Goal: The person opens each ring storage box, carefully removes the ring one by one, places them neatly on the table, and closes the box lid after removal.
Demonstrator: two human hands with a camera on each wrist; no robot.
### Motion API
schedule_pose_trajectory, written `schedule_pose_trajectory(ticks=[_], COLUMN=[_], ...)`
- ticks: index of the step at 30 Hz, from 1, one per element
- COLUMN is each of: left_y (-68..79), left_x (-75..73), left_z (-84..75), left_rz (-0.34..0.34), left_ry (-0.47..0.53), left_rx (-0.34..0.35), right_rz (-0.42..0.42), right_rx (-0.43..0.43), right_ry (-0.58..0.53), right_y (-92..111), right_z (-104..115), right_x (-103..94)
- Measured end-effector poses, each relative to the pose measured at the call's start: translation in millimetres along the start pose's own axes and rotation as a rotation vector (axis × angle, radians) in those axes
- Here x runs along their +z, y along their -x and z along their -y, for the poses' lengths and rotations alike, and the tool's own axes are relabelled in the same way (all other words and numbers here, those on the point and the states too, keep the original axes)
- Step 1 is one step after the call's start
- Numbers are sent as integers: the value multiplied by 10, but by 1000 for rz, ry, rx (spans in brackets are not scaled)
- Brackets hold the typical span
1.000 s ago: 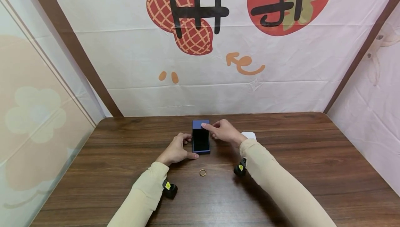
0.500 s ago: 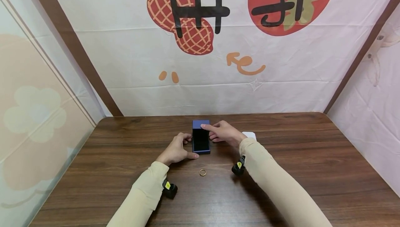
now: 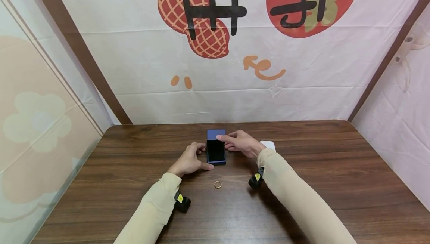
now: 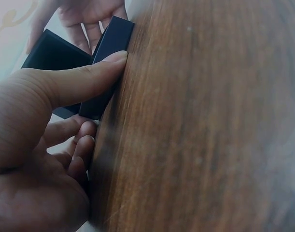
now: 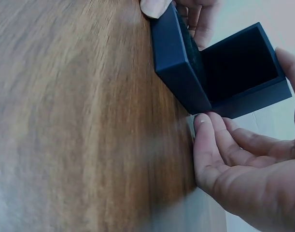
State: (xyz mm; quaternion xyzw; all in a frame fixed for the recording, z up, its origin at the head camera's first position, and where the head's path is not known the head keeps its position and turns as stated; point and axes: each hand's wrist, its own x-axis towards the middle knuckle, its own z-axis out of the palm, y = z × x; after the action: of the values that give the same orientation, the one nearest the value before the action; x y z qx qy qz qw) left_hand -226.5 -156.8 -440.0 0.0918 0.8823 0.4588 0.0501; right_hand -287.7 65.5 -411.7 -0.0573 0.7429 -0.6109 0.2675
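A small dark blue ring box (image 3: 216, 151) stands with its lid (image 5: 256, 100) raised and its black inside facing the near side. My left hand (image 3: 189, 159) grips the base from the left, the thumb (image 4: 87, 79) along the front wall and the fingers round the side. On the right, my right hand (image 3: 242, 143) holds the lid, its thumb at the lid's upper edge and its other fingers curled low beside the hinge side. A gold ring (image 3: 218, 185) lies on the wooden table, in front of the box, apart from both hands.
A white object (image 3: 268, 145) with rounded corners lies behind the right wrist, partly hidden by it. The brown wooden table (image 3: 302, 191) ends at a printed white cloth wall (image 3: 147, 105). Dark wrist cameras (image 3: 182, 203) hang under both sleeves.
The right thumb has come slightly lower with the lid's upper edge, and the right wrist has shifted a little left. The left hand and the ring stay put.
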Motion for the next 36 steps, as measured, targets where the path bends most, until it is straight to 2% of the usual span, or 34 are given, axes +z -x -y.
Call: schedule_pose_trajectory(ticks=[13,28,36], left_y=[-21,-14,-18], left_x=[-13,-21,-32], left_z=[-15,-19,-6], left_rz=[3,14,20], left_ry=[-6,1,2], left_rx=[1,-7,-13], right_rz=[52,13,33], right_rx=[-53,-155,-212], right_ry=[-76,58,127], right_y=[58,121,144], right_z=[-45,-121,-145], right_x=[-12,13,46])
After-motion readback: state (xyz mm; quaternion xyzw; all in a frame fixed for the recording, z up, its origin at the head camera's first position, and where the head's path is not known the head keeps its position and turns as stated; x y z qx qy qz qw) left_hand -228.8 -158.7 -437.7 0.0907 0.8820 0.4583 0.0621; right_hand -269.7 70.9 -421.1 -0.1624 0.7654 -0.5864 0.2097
